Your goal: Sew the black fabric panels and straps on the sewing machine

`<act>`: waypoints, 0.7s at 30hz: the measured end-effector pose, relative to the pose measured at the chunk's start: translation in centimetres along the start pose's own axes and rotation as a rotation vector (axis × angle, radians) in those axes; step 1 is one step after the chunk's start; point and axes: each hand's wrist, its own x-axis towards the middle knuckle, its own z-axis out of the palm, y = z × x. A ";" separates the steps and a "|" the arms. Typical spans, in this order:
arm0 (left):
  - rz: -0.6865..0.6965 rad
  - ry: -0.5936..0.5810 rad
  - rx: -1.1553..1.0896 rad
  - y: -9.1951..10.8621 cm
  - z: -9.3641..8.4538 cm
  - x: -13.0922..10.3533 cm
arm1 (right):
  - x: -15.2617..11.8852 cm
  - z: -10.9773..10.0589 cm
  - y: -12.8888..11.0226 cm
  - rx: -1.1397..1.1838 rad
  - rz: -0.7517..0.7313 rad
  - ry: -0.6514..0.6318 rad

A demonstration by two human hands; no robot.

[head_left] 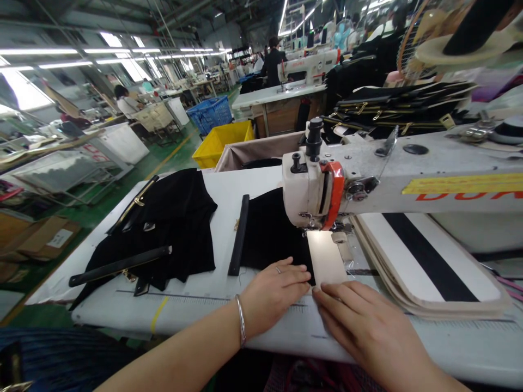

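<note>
A black fabric piece (269,234) with a dark zipper strip (239,235) along its left edge lies on the white sewing table. Its right edge meets a beige strip (327,256) below the head of the sewing machine (310,190). My left hand (278,291) rests on the lower part of the black fabric, fingers stretched toward the beige strip. With its fingertips on the strip's lower end, my right hand (363,316) lies spread out flat. The needle area is lit and partly hidden by the machine head.
Black zippered pieces (175,218) lie at the left of the table. Beige panels with a black stripe (429,261) are stacked under the machine arm. Behind stand a yellow bin (224,141), a blue basket (210,114) and a pile of black zippered pieces (392,106). People sit farther back.
</note>
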 end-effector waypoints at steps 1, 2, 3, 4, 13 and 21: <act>-0.002 -0.002 0.013 -0.2 0.0 0.3 | 0.1 0.0 0.1 -0.004 0.006 0.004; -0.004 -0.004 0.025 -0.4 -0.1 0.5 | 0.3 0.1 0.2 -0.007 0.016 0.008; -0.005 -0.005 0.037 -0.6 -0.1 0.7 | 0.5 0.1 0.3 -0.009 0.032 0.009; -0.006 -0.005 0.046 -0.9 -0.1 0.9 | 0.7 0.1 0.4 -0.011 0.046 0.009; 0.027 0.050 0.073 -1.8 0.3 1.2 | 1.5 0.3 0.8 0.018 0.063 0.008; 0.047 -0.033 0.251 -2.4 0.2 2.5 | 2.8 0.3 1.6 0.004 0.084 -0.036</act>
